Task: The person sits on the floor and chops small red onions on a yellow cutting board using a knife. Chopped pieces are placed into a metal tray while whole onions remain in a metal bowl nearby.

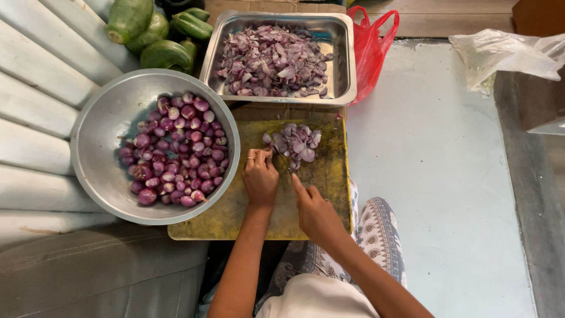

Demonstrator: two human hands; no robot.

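Observation:
My left hand rests on a worn yellow-green cutting board, fingertips pressed on a small shallot piece beside a pile of sliced shallots. My right hand is closed on a knife whose blade is mostly hidden, index finger stretched forward toward the pile. Left of the board sits a round metal bowl of whole peeled shallots. Behind the board stands a rectangular steel tray holding many sliced shallots.
Green gourds lie at the back left. A red plastic bag sits right of the tray, a clear plastic bag at far right. Pale floor spreads to the right; patterned trousers below.

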